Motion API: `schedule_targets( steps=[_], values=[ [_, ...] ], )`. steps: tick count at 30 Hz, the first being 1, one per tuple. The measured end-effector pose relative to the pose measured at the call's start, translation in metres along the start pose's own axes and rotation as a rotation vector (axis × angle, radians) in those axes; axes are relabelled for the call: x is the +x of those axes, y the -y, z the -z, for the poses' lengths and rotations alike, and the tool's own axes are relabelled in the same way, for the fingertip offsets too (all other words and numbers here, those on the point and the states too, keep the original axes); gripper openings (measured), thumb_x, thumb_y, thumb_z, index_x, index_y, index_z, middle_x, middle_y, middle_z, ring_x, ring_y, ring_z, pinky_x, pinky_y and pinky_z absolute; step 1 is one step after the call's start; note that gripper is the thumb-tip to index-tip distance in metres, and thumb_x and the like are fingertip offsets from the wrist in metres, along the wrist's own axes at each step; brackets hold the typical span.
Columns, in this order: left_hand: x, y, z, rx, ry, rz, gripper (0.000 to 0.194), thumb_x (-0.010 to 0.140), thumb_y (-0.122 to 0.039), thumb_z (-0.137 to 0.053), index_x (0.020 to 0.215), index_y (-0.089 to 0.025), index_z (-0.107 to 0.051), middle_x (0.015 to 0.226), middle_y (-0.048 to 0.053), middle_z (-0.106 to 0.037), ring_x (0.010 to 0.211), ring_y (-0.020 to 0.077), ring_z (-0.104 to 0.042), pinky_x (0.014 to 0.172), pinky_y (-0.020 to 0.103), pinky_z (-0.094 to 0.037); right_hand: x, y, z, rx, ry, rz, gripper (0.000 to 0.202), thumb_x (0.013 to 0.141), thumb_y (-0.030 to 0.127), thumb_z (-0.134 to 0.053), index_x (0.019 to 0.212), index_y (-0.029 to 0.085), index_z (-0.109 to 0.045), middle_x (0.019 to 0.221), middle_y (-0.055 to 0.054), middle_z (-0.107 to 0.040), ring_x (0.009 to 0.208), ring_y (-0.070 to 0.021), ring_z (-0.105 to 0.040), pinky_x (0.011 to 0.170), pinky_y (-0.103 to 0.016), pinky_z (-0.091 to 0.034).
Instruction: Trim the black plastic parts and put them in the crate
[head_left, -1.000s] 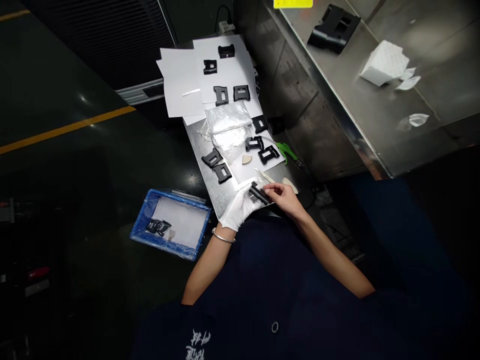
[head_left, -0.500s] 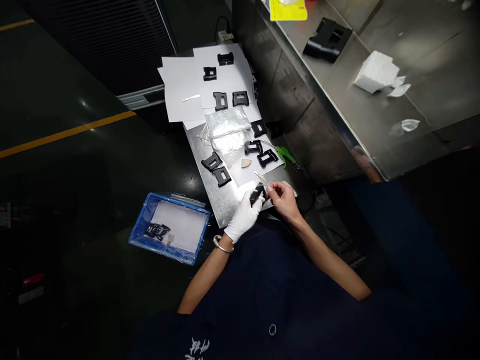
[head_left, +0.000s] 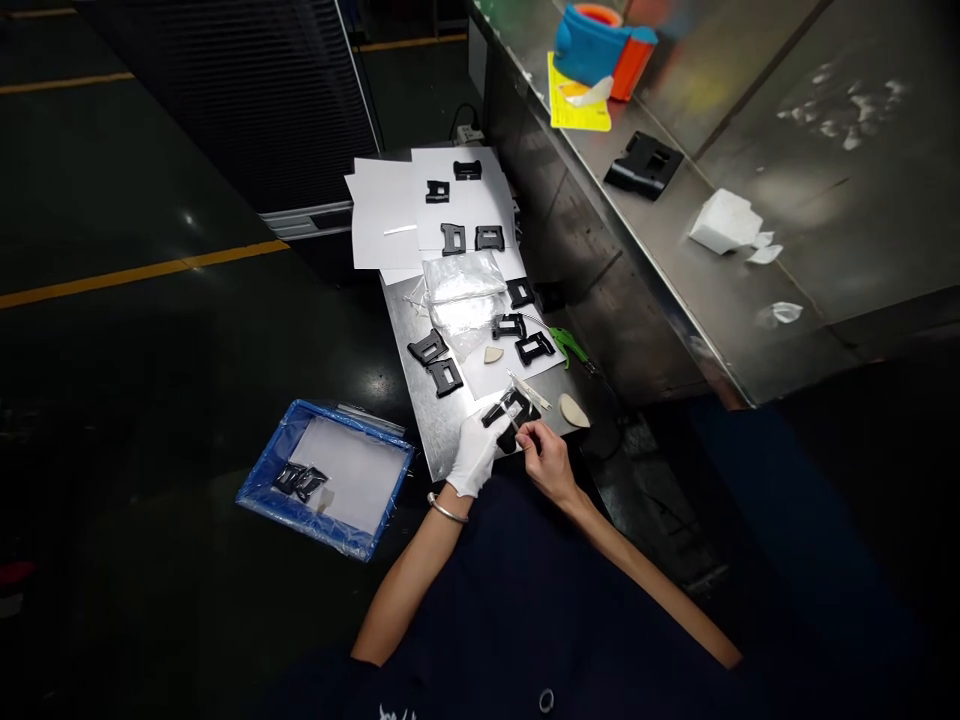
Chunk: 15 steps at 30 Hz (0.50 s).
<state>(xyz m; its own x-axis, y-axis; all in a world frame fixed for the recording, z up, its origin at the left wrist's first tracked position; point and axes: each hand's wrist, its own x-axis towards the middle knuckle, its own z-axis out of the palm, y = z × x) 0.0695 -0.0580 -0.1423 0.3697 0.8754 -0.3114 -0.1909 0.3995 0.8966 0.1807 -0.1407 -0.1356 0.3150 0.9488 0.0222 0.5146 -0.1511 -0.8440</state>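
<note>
Down on the floor to my left, a blue tray [head_left: 259, 478] is sitting with two small black frames [head_left: 298, 480] in it. My left hand [head_left: 474, 455] (the one in the white glove) is curling its fingers around a black plastic frame [head_left: 508, 412], holding it just above the near edge of the steel tabletop [head_left: 439, 430]. My bare right hand [head_left: 546, 462] is meeting it from the other side, its fingers pinching narrowly at the frame's lower edge; whether they are gripping something tiny there, I cannot tell. Just beyond the frame, a thin pale strip [head_left: 529, 388] is lying on white paper [head_left: 491, 378]. Further right, a green-handled tool [head_left: 567, 345] is resting at the tabletop's edge, and a beige wedge [head_left: 574, 411] is lying near my right hand.
</note>
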Motion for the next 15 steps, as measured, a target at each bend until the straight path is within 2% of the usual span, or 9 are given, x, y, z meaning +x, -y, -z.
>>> schedule_targets(
  steps=[5, 9, 13, 15],
  values=[
    [-0.006, 0.008, 0.010, -0.090, -0.042, 0.025, 0.027, 0.090, -0.036, -0.062, 0.110, -0.019, -0.069, 0.114, 0.014, -0.074, 0.105, 0.0260, -0.072, 0.096, 0.045, -0.057, 0.001, 0.005, -0.015, -0.017, 0.035, 0.024, 0.014, 0.096, 0.025, -0.045, 0.082, 0.025, -0.050, 0.084, -0.006, -0.058, 0.077, -0.0232, -0.057, 0.073, -0.036, -0.044],
    [-0.017, 0.006, 0.021, 0.001, -0.069, -0.042, 0.035, 0.092, -0.036, -0.061, 0.123, -0.020, -0.064, 0.130, 0.012, -0.068, 0.121, 0.0239, -0.065, 0.107, 0.041, -0.050, 0.011, 0.020, -0.027, -0.015, 0.036, 0.081, 0.015, 0.092, 0.019, -0.046, 0.079, 0.024, -0.049, 0.083, -0.006, -0.055, 0.079, -0.0223, -0.054, 0.073, -0.036, -0.043],
    [-0.024, 0.000, 0.038, 0.241, -0.063, -0.076, 0.031, 0.093, -0.032, -0.059, 0.118, -0.016, -0.068, 0.119, 0.013, -0.072, 0.114, 0.0264, -0.066, 0.104, 0.042, -0.050, 0.021, 0.034, -0.043, 0.121, -0.025, 0.125, 0.014, 0.091, 0.017, -0.048, 0.078, 0.022, -0.050, 0.083, -0.003, -0.054, 0.081, -0.0204, -0.052, 0.075, -0.034, -0.041],
    [-0.027, -0.002, 0.050, 0.340, -0.071, -0.071, 0.030, 0.093, -0.028, -0.059, 0.118, -0.017, -0.070, 0.112, 0.012, -0.074, 0.108, 0.0270, -0.068, 0.100, 0.041, -0.051, 0.024, 0.038, -0.054, 0.232, -0.008, 0.114, 0.011, 0.090, 0.018, -0.049, 0.080, 0.022, -0.051, 0.081, -0.002, -0.053, 0.078, -0.0181, -0.051, 0.074, -0.032, -0.041]
  ],
)
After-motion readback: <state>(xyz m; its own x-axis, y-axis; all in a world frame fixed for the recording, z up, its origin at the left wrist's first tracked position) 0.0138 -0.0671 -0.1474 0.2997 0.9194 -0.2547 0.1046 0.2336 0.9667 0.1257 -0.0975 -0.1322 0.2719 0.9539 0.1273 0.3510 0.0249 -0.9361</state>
